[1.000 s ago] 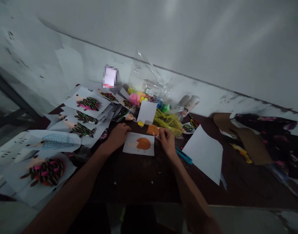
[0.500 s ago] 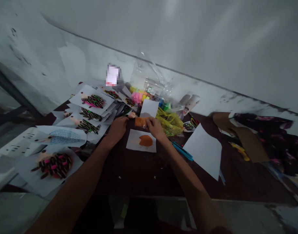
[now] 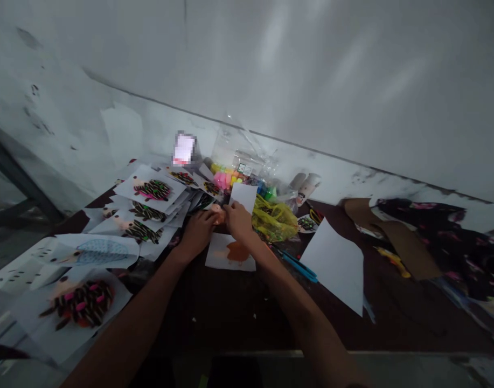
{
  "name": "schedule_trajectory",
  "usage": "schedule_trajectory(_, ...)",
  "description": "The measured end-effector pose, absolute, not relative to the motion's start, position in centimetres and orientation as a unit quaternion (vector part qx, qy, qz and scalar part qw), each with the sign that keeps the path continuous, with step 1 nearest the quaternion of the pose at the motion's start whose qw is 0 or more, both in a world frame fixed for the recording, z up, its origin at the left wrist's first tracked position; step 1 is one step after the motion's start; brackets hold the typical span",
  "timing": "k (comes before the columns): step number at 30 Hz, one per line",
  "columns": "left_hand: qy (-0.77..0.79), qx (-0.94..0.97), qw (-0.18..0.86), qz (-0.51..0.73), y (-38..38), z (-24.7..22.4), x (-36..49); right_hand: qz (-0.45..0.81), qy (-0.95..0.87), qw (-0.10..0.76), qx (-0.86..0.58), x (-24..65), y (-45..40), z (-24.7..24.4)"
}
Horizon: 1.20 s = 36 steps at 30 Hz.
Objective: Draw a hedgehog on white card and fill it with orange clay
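In the head view, my left hand and my right hand meet at the middle of the table, fingers bent in on a small orange packet in shiny clear wrap. The packet is mostly covered by the fingers. A peach-coloured lump shows just behind it. Below my hands lies a white card bearing an orange rounded body and a paler snout shape. My right wrist passes over its upper right corner.
Stacked hedgehog pictures cover the left side. Behind are a lit phone, bags of coloured clay and a yellow plastic bag. To the right lie blue scissors, a white sheet, a yellow cutter and brown cardboard.
My right hand has moved left with the orange packet, and my left hand has come against it. The view has tilted up slightly.
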<state>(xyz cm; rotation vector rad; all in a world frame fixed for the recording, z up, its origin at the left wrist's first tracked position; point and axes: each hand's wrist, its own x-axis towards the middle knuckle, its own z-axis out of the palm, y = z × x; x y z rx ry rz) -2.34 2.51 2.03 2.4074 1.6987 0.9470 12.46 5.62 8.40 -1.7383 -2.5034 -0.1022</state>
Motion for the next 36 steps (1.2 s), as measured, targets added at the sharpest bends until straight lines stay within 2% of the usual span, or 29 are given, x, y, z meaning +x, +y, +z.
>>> schedule_trajectory(6,0.557,0.779,0.022,0.287,2.5,2.0,-2.1,-0.073,-0.809,-0.029,-0.583,13.8,6.4,9.3)
schedule_trajectory(19,0.639,0.720,-0.033,0.269,2.0,3.0,-2.2,-0.087,-0.778,-0.045,-0.621,17.1,4.8,9.6)
schedule_trajectory(36,0.655,0.721,-0.028,0.222,1.9,3.5,-2.0,-0.099,-0.797,-0.033,-0.596,17.0,5.1,8.8)
